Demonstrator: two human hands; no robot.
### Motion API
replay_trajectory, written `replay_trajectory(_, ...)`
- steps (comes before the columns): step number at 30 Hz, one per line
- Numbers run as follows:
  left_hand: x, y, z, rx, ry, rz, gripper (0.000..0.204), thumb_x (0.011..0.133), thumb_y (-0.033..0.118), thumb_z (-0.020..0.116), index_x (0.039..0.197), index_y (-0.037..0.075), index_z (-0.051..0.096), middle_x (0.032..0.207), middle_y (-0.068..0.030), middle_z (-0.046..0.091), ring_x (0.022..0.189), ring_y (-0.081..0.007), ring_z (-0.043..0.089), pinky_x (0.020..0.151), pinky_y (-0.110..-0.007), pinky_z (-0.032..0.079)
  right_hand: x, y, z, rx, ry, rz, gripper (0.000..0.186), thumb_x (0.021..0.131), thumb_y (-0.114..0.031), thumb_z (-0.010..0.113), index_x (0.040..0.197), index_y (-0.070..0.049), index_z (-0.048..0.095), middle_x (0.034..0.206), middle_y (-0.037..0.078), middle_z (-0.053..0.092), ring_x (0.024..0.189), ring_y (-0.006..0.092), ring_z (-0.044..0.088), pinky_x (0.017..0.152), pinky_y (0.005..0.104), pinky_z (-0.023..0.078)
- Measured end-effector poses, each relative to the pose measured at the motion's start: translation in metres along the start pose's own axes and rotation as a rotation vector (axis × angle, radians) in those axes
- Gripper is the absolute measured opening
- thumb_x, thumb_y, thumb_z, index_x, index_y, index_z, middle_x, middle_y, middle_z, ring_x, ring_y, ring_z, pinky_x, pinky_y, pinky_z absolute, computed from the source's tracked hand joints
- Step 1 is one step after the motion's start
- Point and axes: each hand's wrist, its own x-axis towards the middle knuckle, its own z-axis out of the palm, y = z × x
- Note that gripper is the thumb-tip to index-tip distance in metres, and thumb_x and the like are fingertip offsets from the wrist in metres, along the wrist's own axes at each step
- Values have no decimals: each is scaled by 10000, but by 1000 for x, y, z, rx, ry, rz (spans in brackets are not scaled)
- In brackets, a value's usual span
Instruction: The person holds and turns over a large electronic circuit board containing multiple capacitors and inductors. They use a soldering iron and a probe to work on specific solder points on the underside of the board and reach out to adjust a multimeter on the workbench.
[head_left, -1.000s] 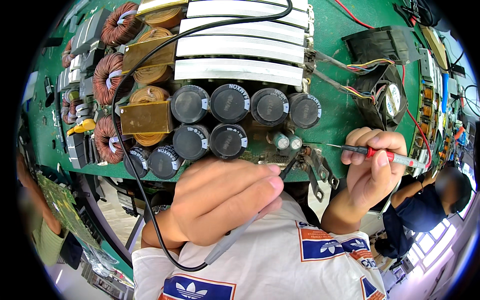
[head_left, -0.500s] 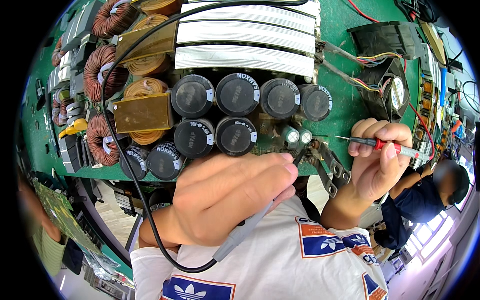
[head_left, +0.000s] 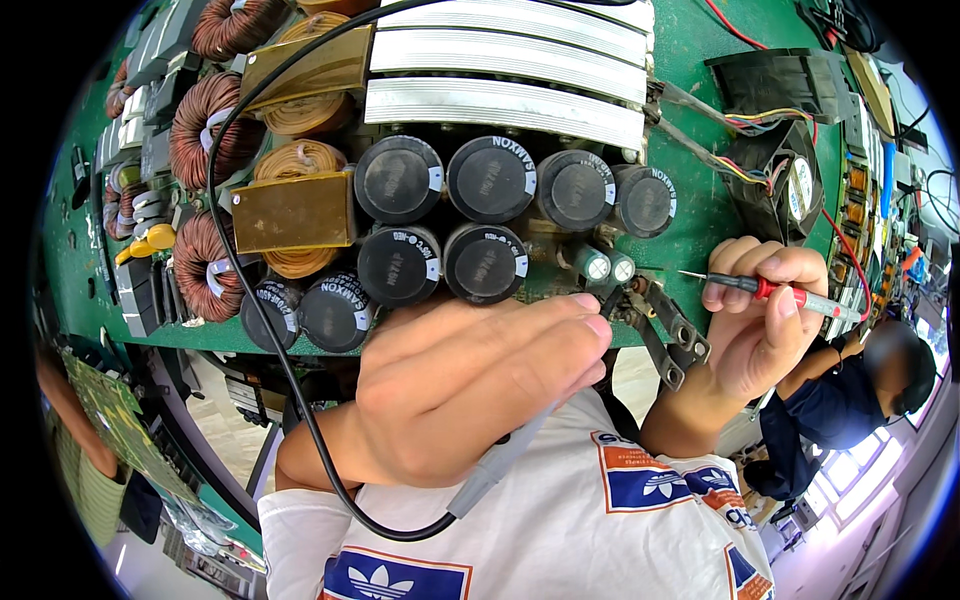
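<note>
My left hand (head_left: 470, 380) is closed on a grey-handled test probe (head_left: 485, 470) with a black lead, its dark tip angled up beside black metal tabs with holes (head_left: 670, 340). Just above that tip stand small green capacitors (head_left: 592, 263). Several large black capacitors (head_left: 485, 262) sit above the hand on the circuit board. My right hand (head_left: 755, 310) grips a red test probe (head_left: 785, 298) near its black front end, the bare needle pointing left, apart from the tabs. Whether the left probe's tip touches metal is hard to tell.
Silver heatsinks (head_left: 505, 100), copper coils (head_left: 210, 140) and gold-brown transformers (head_left: 295, 210) crowd the green work surface (head_left: 690, 50). Black fans (head_left: 775, 190) with wires stand at the right. A person in dark clothing (head_left: 830, 420) is at the right; another's arm (head_left: 75, 410) and a board (head_left: 110, 410) are at the left.
The board's parts appear higher and farther right in the view, and both my hands have shifted slightly right and up with them. Both probes are still held.
</note>
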Motion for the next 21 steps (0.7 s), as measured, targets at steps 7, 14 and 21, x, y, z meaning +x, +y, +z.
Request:
replay_trajectory(7,0,2,-1,-2,-4,-14,395,680,-62,814,1043,-9,668,938,-179,730,843,-285,740,651,-295,568,0,0,-2,4,3,-9,210,956,-145,545,1016,53,508,702,144,556,580,194,522,538,298,462)
replay_trajectory(14,-1,1,-1,0,-4,-19,399,681,-58,816,1048,-6,667,946,-179,731,835,-283,739,639,-293,563,0,1,-3,4,-8,-5,215,958,-149,548,1019,53,509,702,143,555,585,195,522,538,302,461)
replay_trajectory(21,-1,1,1,7,21,-13,364,694,-20,812,1034,-9,681,940,-179,729,817,-270,733,633,-287,564,0,0,-1,0,1,-3,218,957,-155,550,1015,50,501,705,145,552,584,194,520,536,299,462)
